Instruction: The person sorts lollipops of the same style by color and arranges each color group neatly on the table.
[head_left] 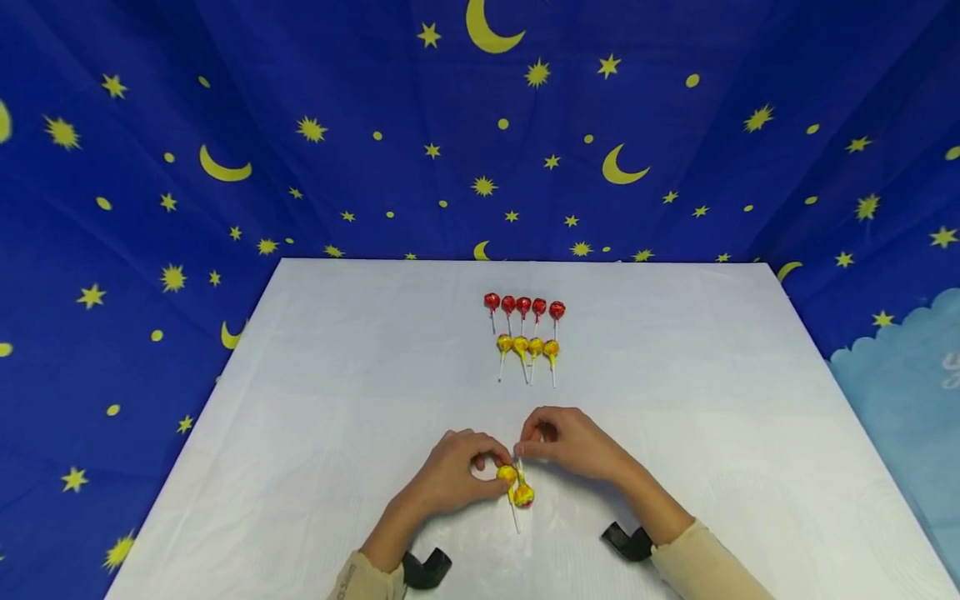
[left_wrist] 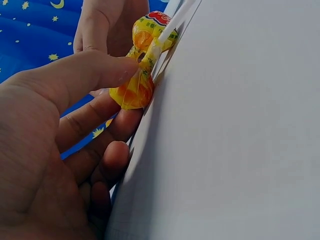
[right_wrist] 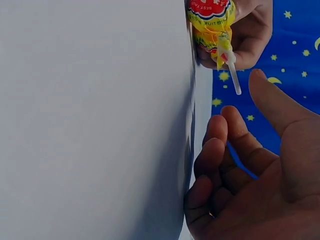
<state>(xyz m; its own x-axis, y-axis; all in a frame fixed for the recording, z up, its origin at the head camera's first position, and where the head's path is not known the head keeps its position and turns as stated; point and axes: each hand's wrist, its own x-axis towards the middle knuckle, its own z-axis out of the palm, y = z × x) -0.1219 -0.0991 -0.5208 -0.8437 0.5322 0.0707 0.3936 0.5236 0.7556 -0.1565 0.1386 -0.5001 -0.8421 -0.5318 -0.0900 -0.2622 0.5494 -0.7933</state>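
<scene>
My left hand (head_left: 460, 471) pinches a yellow-wrapped lollipop (head_left: 507, 475) by its head between thumb and fingers, its white stick pointing toward me. Right beside it is a second yellow lollipop (head_left: 524, 497), turned the other way, with a red patch on its wrapper (right_wrist: 210, 7). Its short stick (right_wrist: 234, 79) points toward my right hand (head_left: 572, 442). In the right wrist view that hand's thumb and loosely bent fingers are spread apart with nothing between them, just off the stick's end. Whether the second lollipop touches the left fingers is unclear.
Farther back on the white table (head_left: 360, 350), several red lollipops (head_left: 523, 307) lie in a row. Just in front of them is a row of several yellow lollipops (head_left: 521, 346). A blue cloth with stars and moons (head_left: 390, 175) hangs behind the table.
</scene>
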